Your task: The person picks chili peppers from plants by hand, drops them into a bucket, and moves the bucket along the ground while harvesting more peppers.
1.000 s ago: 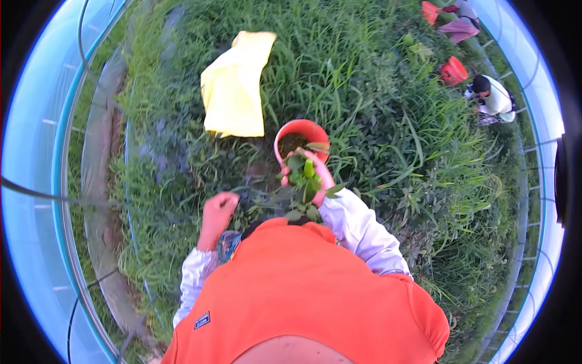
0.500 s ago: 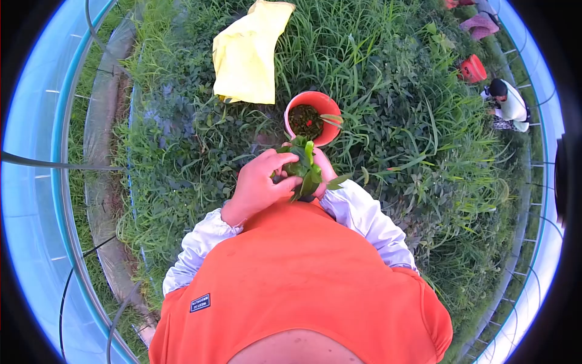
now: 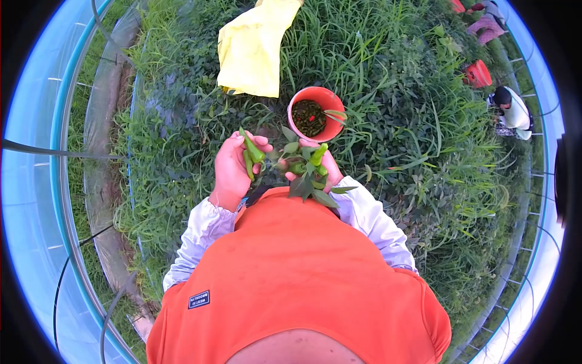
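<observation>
My left hand (image 3: 228,171) is closed around green chili peppers (image 3: 253,151), which lie across its fingers. To its right, my right hand (image 3: 331,168) grips a leafy pepper sprig (image 3: 301,186) with green peppers still among the leaves. The two hands are apart, in front of my orange top. Just beyond them a red bucket (image 3: 331,100) stands in the plants, with many small green peppers and one red piece inside. Leaves hide part of my right hand's fingers.
A yellow sack (image 3: 251,57) lies on the plants beyond my hands. At the right, a person (image 3: 515,112) crouches near another red bucket (image 3: 478,74), with a second person (image 3: 487,25) farther off. Dense grass surrounds me, and a plastic-covered tunnel wall (image 3: 36,206) curves along the left.
My hands have moved apart from around the leafy bunch. My left hand has drawn left with green peppers in it, while the sprig stays in my right hand.
</observation>
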Motion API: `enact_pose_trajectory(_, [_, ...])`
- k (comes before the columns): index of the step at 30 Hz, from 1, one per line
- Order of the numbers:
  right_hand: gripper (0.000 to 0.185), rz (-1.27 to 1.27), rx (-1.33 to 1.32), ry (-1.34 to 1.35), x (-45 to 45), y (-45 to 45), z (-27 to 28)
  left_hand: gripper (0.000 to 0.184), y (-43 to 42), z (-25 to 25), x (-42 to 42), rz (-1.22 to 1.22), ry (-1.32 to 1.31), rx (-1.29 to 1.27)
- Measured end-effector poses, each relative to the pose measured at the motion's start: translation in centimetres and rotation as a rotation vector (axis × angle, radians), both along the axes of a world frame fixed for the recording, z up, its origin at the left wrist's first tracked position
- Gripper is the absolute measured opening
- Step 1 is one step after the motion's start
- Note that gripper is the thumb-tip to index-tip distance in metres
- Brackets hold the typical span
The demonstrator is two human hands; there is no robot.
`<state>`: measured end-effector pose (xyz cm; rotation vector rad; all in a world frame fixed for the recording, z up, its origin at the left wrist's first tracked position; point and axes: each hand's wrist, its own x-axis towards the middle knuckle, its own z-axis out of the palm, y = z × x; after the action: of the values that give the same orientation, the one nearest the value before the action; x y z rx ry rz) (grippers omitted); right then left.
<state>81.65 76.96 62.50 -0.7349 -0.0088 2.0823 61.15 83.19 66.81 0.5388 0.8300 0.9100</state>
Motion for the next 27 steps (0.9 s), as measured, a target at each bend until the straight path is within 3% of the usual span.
enact_pose_trajectory(2, [0.040, -0.018, -0.035, 0.026, 0.1, 0.3, 0.3, 0.013, 0.1, 0.7, -0.8, -0.036, -0.131, -0.061])
enact_pose_trajectory(5, [0.038, -0.114, -0.071, -0.092, -0.4, 0.5, 0.4, 0.005, -0.1, -1.7, -1.8, -0.115, 0.091, 0.133])
enact_pose_trajectory(9, [0.034, -0.042, 0.088, -0.164, -0.8, 0.6, -2.3, 0.020, -0.9, 2.0, 0.9, -0.376, 0.563, 0.387])
enact_pose_trajectory(10, [0.030, -0.016, -0.026, -0.137, -1.3, 0.8, -1.8, 0.030, -0.9, 2.8, 1.8, -0.424, 0.558, 0.503])
enact_pose_trajectory(13, [0.029, 0.048, 0.063, -0.319, -2.0, 0.9, -0.4, 0.032, -0.6, 1.5, 3.3, -0.493, 0.711, 0.716])
enact_pose_trajectory(14, [0.032, 0.066, 0.042, -0.351, -2.1, 0.7, 0.4, 0.029, -0.5, 0.6, 3.3, -0.532, 0.761, 0.702])
enact_pose_trajectory(17, [0.040, 0.098, 0.067, -0.112, -1.4, 0.9, -0.4, 0.024, -0.4, 1.2, 2.7, -0.439, 0.438, 0.311])
enact_pose_trajectory(21, [0.053, 0.099, -0.023, -0.214, -0.6, 0.2, 0.8, 0.021, 0.9, 0.8, 1.3, -0.222, 0.278, 0.253])
enact_pose_trajectory(24, [0.058, -0.007, 0.092, 0.002, 0.0, 0.1, -0.3, 0.018, 1.3, 1.1, -0.1, -0.140, 0.272, 0.090])
enact_pose_trajectory(27, [0.057, -0.176, 0.153, 0.160, 0.7, 0.0, -1.0, 0.013, 1.1, -0.7, -1.9, -0.125, 0.390, 0.127])
